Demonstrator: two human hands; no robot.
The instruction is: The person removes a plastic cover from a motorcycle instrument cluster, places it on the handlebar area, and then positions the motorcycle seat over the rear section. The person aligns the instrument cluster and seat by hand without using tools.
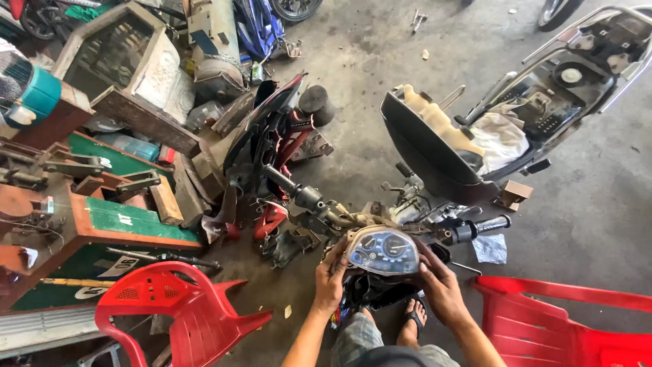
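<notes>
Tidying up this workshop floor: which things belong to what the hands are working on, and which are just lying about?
In hand: left hand, right hand, instrument cluster, handlebar.

Lying about: red plastic chairs, raised seat, white rag, scrap of paper.

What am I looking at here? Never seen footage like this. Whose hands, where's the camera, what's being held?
There is one picture, taken from a camera worn on a person's head, looking down at their own hands and sandalled feet. No robot is involved.

The left hand and right hand grip the two sides of a motorbike instrument cluster, a rounded unit with dials under a clear cover. It sits at the handlebar of a stripped-down motorbike on a concrete floor; the raised seat shows its pale underside.

Around it are two red plastic chairs, the left chair and the right chair, plus a cluttered workbench with green panels, wood and metal parts on the left.
</notes>
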